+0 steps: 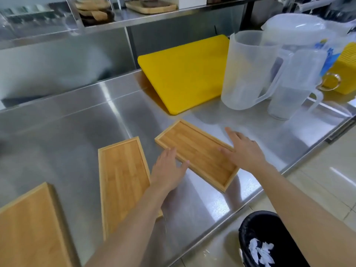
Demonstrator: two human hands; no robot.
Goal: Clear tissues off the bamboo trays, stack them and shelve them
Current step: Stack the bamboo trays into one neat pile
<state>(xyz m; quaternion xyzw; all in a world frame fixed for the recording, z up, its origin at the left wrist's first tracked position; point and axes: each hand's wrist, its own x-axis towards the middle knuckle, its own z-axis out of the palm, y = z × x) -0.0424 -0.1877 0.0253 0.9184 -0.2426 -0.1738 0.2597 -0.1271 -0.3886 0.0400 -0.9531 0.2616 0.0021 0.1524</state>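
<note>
Three bamboo trays lie on the steel counter [81,132], all bare of tissue. The right tray [194,149] sits at an angle in the middle. My left hand [167,170] rests at its left long edge with fingers spread, thumb touching the rim. My right hand [244,151] lies over its right long edge, fingers spread, thumb on the tray floor. Neither hand has closed around it. The middle tray [123,180] lies left of my left forearm, which covers its near right corner. The left tray [28,228] is cut off by the frame's bottom left.
A yellow cutting board [185,74] leans behind the trays. Two clear plastic pitchers [248,70] and a yellow basket [344,74] stand at the back right. A black-lined bin [256,228] holding crumpled tissues [262,251] sits on the floor below the counter's edge. A shelf [146,16] above holds wooden boards.
</note>
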